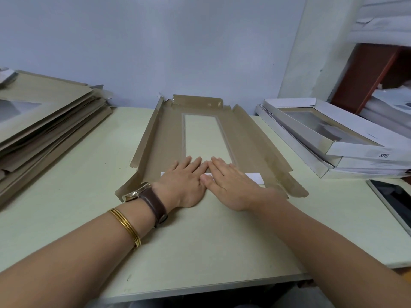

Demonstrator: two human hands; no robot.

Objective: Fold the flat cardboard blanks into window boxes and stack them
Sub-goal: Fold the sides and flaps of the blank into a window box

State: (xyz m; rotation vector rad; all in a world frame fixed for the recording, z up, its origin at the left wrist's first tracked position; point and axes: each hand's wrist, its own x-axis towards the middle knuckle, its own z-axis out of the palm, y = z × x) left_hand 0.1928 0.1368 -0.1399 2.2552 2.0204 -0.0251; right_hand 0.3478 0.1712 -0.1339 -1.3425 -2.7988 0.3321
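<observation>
1. nearest: two bare forearms reach in from the near edge. the left wrist carries thin gold bangles (126, 227) and a brown leather strap watch (153, 201).
2. left hand (182, 181) lies palm down, fingers straight and close together, flat on the near end of the brown flat cardboard blank (249, 141).
3. right hand (231, 185) is also palm down, just beside the left. its fingers are straight and together, and its thumb touches the left hand's edge.
4. both hands press on a narrow white folded strip of flap (253, 176) that runs left to right across the blank's near end. the strip's ends show either side of the hands.
5. the blank lies in the middle of the pale green table (89, 174), long axis running near to far. its clear rectangular window (206, 134) sits just beyond the fingertips.
6. the long side flaps on left and right tilt upward. the far end flap stands partly raised near the pale blue wall (178, 41).
7. left of the table: a loose stack of brown flat blanks (51, 121), well apart from the hands.
8. right of the table: a stack of white folded window boxes (333, 138), slightly offset from one another.
9. near right edge: a dark-screened flat device with a silver rim (395, 201), partly cut off by the frame.
</observation>
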